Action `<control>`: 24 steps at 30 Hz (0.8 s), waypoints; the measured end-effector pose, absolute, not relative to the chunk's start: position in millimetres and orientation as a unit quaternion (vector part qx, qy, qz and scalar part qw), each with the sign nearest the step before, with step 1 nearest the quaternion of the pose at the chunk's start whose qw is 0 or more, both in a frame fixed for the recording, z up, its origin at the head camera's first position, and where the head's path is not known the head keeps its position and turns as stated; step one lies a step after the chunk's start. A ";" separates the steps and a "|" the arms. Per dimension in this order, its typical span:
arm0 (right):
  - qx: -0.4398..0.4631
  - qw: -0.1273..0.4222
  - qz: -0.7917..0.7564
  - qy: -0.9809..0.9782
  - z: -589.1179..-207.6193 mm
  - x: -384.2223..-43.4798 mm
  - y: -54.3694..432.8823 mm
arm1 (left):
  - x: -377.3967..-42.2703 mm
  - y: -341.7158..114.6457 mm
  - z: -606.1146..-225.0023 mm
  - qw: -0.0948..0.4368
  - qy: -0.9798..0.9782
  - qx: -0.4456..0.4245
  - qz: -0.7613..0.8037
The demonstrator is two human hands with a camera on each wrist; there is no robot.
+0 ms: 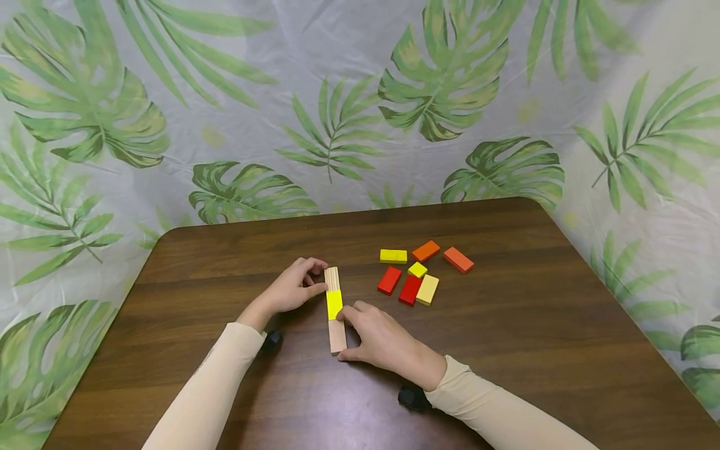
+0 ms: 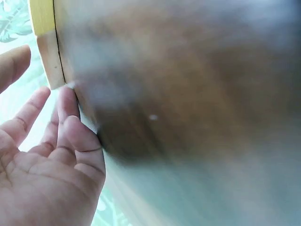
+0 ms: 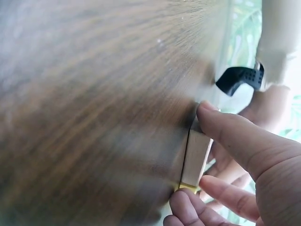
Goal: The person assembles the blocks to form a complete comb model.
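Observation:
Three blocks lie end to end in a line on the table: a plain wooden block (image 1: 332,279) at the far end, a bright yellow block (image 1: 334,304) in the middle, and another plain wooden block (image 1: 337,339) nearest me. Thumb and forefinger of my right hand (image 1: 388,340) pinch the near wooden block lengthwise, the thumb at its near end and the forefinger by the yellow joint. Beside the far block is my left hand (image 1: 289,289), its fingers loosely bent. In the left wrist view, a fingertip meets that block's end while the thumb stands apart.
Right of the line lie loose blocks: a yellow one (image 1: 393,256), two orange ones (image 1: 425,250), two red ones (image 1: 389,280), a small yellow one (image 1: 417,269) and a pale yellow one (image 1: 427,290). A leaf-patterned cloth (image 1: 337,125) hangs behind the brown table (image 1: 506,325).

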State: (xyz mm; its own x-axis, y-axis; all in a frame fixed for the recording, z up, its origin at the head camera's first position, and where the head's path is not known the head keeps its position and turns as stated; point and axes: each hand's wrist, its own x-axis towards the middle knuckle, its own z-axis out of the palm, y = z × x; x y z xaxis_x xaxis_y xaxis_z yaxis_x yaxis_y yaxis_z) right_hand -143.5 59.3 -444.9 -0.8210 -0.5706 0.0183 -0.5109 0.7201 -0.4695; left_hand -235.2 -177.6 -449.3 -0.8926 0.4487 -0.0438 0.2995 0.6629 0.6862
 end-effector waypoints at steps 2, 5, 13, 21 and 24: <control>-0.295 0.067 -0.238 0.923 -444.5 -143.3 60.1 | -228.2 -179.5 -449.5 0.092 0.910 0.209 0.346; -0.297 0.077 -0.249 0.919 -441.8 -143.8 63.0 | -216.3 -182.0 -448.6 0.074 0.914 0.218 0.333; -0.282 0.071 -0.285 0.913 -435.8 -151.8 82.8 | -181.1 -181.4 -445.5 0.059 0.911 0.261 0.314; -0.234 0.034 -0.280 0.930 -425.3 -172.6 114.0 | -155.5 -175.0 -448.4 0.087 0.913 0.270 0.292; -0.218 0.026 -0.281 0.934 -422.5 -181.0 126.9 | -151.6 -173.5 -450.4 0.097 0.913 0.266 0.293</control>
State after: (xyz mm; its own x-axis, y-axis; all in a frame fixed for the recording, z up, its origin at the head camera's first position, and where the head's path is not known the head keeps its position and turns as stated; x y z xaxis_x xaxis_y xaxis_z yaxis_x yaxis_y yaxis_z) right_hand -181.0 126.9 -422.5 -0.9037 -0.4217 0.0744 -0.3930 0.7476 -0.5355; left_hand -151.6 -173.5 -450.4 -0.8394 0.5430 -0.0207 0.4298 0.6867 0.5862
